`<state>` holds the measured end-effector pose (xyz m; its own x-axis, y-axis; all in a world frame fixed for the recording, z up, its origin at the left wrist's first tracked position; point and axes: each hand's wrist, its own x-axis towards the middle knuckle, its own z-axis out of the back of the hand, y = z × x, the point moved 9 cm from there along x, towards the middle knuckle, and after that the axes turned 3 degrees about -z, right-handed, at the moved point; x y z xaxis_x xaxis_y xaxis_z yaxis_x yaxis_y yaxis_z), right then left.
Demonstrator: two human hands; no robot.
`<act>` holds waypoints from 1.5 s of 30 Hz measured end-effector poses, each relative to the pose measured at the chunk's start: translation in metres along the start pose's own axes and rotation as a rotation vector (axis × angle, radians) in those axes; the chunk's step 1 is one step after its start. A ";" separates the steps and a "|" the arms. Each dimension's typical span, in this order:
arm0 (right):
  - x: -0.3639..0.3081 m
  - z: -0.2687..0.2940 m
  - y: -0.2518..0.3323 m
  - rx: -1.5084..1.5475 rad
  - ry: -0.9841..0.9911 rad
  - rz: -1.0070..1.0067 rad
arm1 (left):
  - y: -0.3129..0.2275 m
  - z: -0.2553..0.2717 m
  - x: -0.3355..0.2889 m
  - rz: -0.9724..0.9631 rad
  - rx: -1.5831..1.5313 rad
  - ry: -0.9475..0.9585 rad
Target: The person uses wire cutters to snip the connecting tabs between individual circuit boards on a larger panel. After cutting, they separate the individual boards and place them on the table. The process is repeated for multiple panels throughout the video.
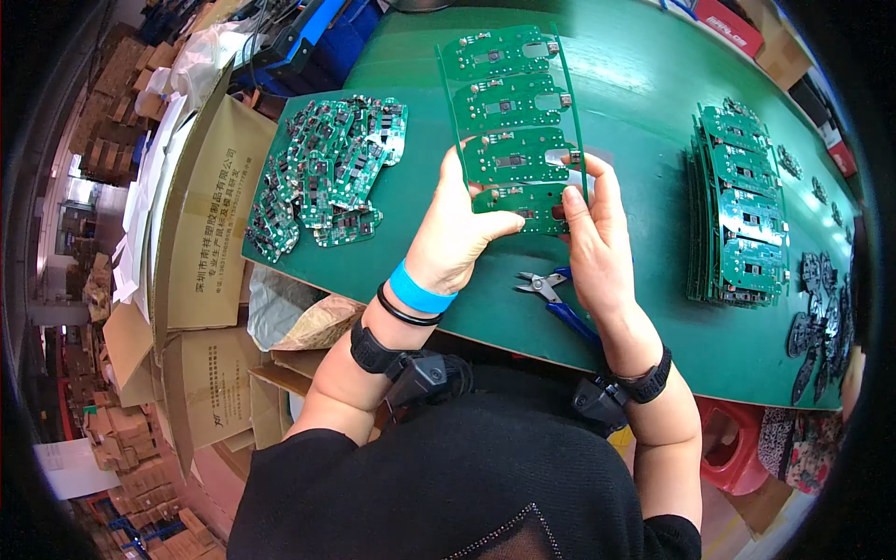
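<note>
Both hands hold one green circuit board panel (511, 117) above the green table, its several joined boards running away from me between two thin side rails. My left hand (457, 224) grips the near left corner, thumb laid across the nearest board. My right hand (597, 224) pinches the near right edge, thumb on top and fingers behind, partly hidden. Below the panel, next to my right wrist, a pair of blue-handled cutting pliers (557, 297) lies on the table, jaws pointing left; my right forearm covers part of the handles.
A heap of loose circuit boards (327, 173) covers the table's left end. To the right stands a stack of board panels (742, 210), with black plastic parts (817, 322) beyond it. An open cardboard box (201, 224) adjoins the table's left edge. A red stool (733, 448) is below right.
</note>
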<state>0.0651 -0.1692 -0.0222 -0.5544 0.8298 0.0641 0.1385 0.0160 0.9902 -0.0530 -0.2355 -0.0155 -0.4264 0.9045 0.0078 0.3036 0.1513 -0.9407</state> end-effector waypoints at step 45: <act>-0.006 -0.009 0.029 -0.358 0.089 0.255 | -0.036 0.046 0.028 -0.270 0.002 -0.144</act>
<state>0.0656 -0.1788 0.0069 -0.6095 0.7309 0.3070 -0.0039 -0.3900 0.9208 -0.1149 -0.2339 0.0036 -0.6080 0.7657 0.2100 0.1609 0.3779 -0.9118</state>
